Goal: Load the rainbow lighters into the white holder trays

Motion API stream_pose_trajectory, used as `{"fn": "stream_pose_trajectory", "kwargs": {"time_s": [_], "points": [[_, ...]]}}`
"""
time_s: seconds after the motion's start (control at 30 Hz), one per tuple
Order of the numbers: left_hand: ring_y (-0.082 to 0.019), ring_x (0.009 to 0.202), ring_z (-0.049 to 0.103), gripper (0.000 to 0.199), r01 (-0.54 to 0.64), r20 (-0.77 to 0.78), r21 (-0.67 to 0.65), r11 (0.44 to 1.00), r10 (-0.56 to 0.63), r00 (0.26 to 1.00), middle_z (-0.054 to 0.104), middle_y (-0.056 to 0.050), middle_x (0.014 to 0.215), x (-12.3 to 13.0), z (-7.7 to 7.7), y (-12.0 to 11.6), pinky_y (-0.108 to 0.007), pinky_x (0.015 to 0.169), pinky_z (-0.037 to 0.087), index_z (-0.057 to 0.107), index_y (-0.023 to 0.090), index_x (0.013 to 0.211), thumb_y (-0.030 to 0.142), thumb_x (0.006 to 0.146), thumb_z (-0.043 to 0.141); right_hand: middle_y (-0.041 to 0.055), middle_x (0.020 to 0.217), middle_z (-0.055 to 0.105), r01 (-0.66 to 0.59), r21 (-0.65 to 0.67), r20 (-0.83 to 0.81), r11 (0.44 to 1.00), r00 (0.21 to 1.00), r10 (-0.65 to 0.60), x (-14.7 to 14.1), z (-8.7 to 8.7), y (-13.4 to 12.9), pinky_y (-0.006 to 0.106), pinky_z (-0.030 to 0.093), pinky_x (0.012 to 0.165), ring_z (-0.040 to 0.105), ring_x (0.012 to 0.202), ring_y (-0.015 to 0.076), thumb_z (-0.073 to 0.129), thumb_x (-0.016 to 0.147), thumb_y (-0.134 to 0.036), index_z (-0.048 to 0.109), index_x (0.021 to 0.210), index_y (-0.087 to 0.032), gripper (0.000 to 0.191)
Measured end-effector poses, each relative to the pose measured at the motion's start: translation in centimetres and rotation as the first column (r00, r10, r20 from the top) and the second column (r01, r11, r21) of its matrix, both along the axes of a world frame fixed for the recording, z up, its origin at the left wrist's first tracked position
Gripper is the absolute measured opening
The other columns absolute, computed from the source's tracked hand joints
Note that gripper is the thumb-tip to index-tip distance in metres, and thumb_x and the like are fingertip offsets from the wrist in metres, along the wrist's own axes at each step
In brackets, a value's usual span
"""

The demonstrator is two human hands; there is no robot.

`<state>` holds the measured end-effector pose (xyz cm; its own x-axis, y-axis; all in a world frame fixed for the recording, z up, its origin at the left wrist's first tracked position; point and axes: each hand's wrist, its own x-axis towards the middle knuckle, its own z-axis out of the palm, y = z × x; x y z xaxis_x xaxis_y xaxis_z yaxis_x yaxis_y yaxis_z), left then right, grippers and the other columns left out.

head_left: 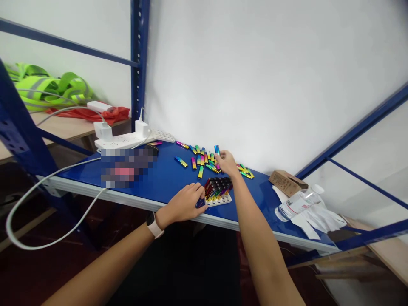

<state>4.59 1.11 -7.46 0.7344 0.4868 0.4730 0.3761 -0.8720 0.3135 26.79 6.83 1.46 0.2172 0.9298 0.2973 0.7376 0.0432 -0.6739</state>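
Many rainbow tubes (218, 187), upright in white rack (221, 200), hands (185, 204) (226, 163) just beside

**Gloss on the shelf, matt around it**

From my seat, the shelf top (165, 187) reads as smooth, glossy blue-painted metal. The rainbow tubes (200, 171) shine like polished metal. The peg tray (219, 200) looks like matt white plastic, the carton (285, 182) like rough brown cardboard, and the water bottle (298, 204) like crinkled clear plastic.

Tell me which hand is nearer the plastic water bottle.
Right. The right hand, holding a rainbow tube, is over the scattered tubes, left of the bottle; the left hand is farther off, at the front edge of the blue shelf.
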Motion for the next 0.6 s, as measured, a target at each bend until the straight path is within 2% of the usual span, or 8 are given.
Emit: {"fn": "stream_pose_trajectory", "kwargs": {"time_s": [0.07, 0.13, 0.17, 0.23, 0.3, 0.4, 0.5, 0.6], "points": [[-0.023, 0.093, 0.056, 0.025, 0.004, 0.004, -0.014, 1.000, -0.004, 1.000, 0.057, -0.004, 0.098, 0.0, 0.2, 0.0, -0.040, 0.087, 0.043, 0.049, 0.023, 0.092, 0.044, 0.092, 0.061, 0.0065, 0.095, 0.068, 0.009, 0.143, -0.085, 0.990, 0.996, 0.003, 0.7, 0.3, -2.3, 0.030, 0.055, 0.074, 0.070, 0.083, 0.0173, 0.045, 0.099, -0.045, 0.051, 0.112, -0.019, 0.029], [-0.023, 0.092, 0.055, 0.025, 0.005, 0.001, -0.025, 1.000, -0.005, 1.000, 0.057, -0.004, 0.098, -0.1, 0.3, 0.0, -0.039, 0.085, 0.043, 0.049, 0.023, 0.092, 0.044, 0.092, 0.061, 0.0054, 0.096, 0.067, 0.028, 0.268, -0.194, 0.963, 0.981, 0.025, 1.3, 0.1, -5.1, 0.031, 0.056, 0.079, 0.069, 0.086, 0.0162, 0.044, 0.100, -0.046, 0.048, 0.116, -0.020, 0.031], [-0.023, 0.092, 0.055, 0.025, 0.004, -0.003, -0.026, 1.000, -0.004, 1.000, 0.057, -0.004, 0.098, -0.1, 0.4, 0.0, -0.039, 0.084, 0.043, 0.049, 0.023, 0.092, 0.044, 0.092, 0.061, 0.0037, 0.091, 0.066, 0.041, 0.364, -0.322, 0.931, 0.943, 0.084, 1.6, -0.3, -6.6, 0.032, 0.056, 0.079, 0.069, 0.083, 0.0164, 0.053, 0.097, -0.046, 0.049, 0.113, -0.020, 0.031], [-0.023, 0.091, 0.055, 0.025, 0.005, -0.010, -0.024, 1.000, -0.005, 1.000, 0.057, -0.004, 0.099, -0.1, 0.5, 0.0, -0.038, 0.082, 0.043, 0.049, 0.022, 0.092, 0.044, 0.092, 0.060, -0.0015, 0.082, 0.064, 0.081, 0.461, -0.527, 0.884, 0.826, 0.199, 2.0, -1.6, -9.6, 0.032, 0.055, 0.075, 0.067, 0.072, 0.0150, 0.067, 0.089, -0.042, 0.050, 0.106, -0.022, 0.031], [-0.024, 0.092, 0.055, 0.024, 0.002, -0.014, -0.020, 1.000, -0.003, 1.000, 0.057, -0.004, 0.099, -0.1, 0.5, -0.1, -0.038, 0.082, 0.042, 0.050, 0.022, 0.092, 0.045, 0.092, 0.060, -0.0040, 0.082, 0.064, 0.113, 0.437, -0.657, 0.892, 0.717, 0.231, 2.2, -3.4, -12.2, 0.030, 0.053, 0.067, 0.063, 0.064, 0.0129, 0.074, 0.084, -0.037, 0.047, 0.102, -0.025, 0.035], [-0.024, 0.092, 0.055, 0.024, 0.001, -0.021, -0.018, 1.000, -0.001, 1.000, 0.057, -0.004, 0.098, -0.1, 0.6, -0.1, -0.037, 0.082, 0.042, 0.050, 0.022, 0.092, 0.045, 0.092, 0.060, -0.0049, 0.074, 0.064, 0.129, 0.319, -0.770, 0.939, 0.612, 0.177, 2.4, -6.3, -14.5, 0.027, 0.047, 0.058, 0.060, 0.059, 0.0128, 0.075, 0.081, -0.032, 0.046, 0.096, -0.025, 0.033], [-0.023, 0.092, 0.055, 0.024, 0.004, -0.021, -0.018, 1.000, -0.005, 1.000, 0.057, -0.004, 0.099, -0.1, 0.6, -0.1, -0.037, 0.082, 0.042, 0.050, 0.022, 0.092, 0.044, 0.093, 0.059, -0.0082, 0.061, 0.052, 0.125, 0.266, -0.808, 0.956, 0.569, 0.151, 2.3, -8.6, -15.2, 0.023, 0.041, 0.052, 0.051, 0.051, 0.0102, 0.073, 0.079, -0.031, 0.050, 0.092, -0.023, 0.027], [-0.023, 0.093, 0.055, 0.024, 0.008, -0.018, -0.015, 1.000, -0.008, 1.000, 0.056, -0.004, 0.099, -0.1, 0.4, 0.0, -0.037, 0.082, 0.042, 0.050, 0.022, 0.093, 0.044, 0.093, 0.060, -0.0105, 0.054, 0.035, 0.098, 0.233, -0.834, 0.968, 0.532, 0.147, 2.1, -9.8, -15.5, 0.021, 0.029, 0.044, 0.034, 0.042, 0.0065, 0.068, 0.083, -0.042, 0.055, 0.088, -0.021, 0.025]]}}
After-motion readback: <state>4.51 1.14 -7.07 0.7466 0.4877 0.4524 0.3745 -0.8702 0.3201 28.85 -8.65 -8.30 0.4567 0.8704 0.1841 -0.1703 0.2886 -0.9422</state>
